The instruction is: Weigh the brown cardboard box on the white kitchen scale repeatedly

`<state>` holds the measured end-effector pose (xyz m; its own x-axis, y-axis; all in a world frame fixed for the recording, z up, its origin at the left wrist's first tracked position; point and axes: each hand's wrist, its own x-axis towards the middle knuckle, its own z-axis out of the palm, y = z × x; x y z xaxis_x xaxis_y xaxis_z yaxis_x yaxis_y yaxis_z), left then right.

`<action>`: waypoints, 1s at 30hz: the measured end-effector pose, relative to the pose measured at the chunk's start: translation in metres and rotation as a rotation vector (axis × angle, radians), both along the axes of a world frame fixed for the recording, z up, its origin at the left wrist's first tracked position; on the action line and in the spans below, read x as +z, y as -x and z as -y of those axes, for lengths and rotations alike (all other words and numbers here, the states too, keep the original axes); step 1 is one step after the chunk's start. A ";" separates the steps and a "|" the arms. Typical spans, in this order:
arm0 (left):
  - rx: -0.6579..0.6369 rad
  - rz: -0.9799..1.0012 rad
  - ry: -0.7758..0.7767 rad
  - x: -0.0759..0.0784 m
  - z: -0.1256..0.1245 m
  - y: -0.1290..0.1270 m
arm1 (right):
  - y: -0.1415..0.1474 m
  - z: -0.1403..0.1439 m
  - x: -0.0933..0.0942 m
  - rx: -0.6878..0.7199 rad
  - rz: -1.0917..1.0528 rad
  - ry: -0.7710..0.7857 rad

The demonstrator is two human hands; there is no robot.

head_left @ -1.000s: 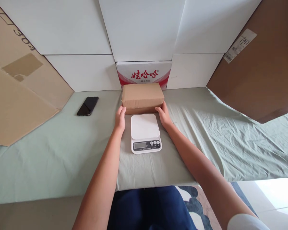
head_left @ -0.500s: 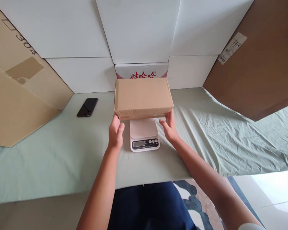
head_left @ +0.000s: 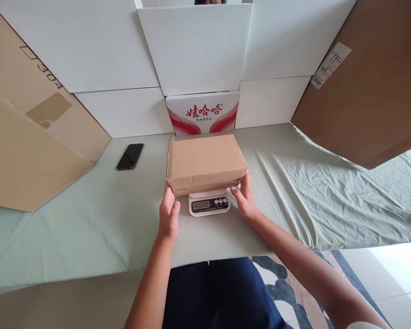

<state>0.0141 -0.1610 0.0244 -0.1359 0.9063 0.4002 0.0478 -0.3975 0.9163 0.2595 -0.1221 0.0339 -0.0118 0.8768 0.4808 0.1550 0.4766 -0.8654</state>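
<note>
A closed brown cardboard box [head_left: 205,160] is held between my two hands, over the white kitchen scale [head_left: 209,204]. My left hand [head_left: 169,214] grips the box's near left corner, its fingers partly hidden underneath and beside it. At the near right corner my right hand [head_left: 245,197] holds the box, thumb in front. The box covers the scale's weighing plate; only the front panel with its display and buttons shows. I cannot tell whether the box's underside touches the plate.
A black phone [head_left: 130,156] lies on the green cloth [head_left: 89,214] to the left. White boxes [head_left: 195,50] form a wall behind, with a red-lettered carton [head_left: 202,113] low in the middle. Large cardboard panels [head_left: 356,87] stand at both sides.
The box has come down and nearer over the scale, carried by both hands. More of the lettered carton behind now shows, and the view has shifted slightly.
</note>
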 end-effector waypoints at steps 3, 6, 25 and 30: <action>0.007 0.005 0.007 -0.001 0.001 0.000 | 0.000 0.002 -0.001 0.001 -0.008 0.007; 0.030 0.007 0.021 -0.001 0.001 0.001 | 0.000 0.003 -0.003 0.002 -0.018 0.015; 0.139 0.268 0.047 -0.006 -0.037 0.019 | -0.026 -0.033 -0.013 -0.338 -0.344 0.152; 0.026 0.363 0.174 -0.005 -0.109 0.031 | -0.021 -0.081 -0.023 -0.308 -0.427 0.284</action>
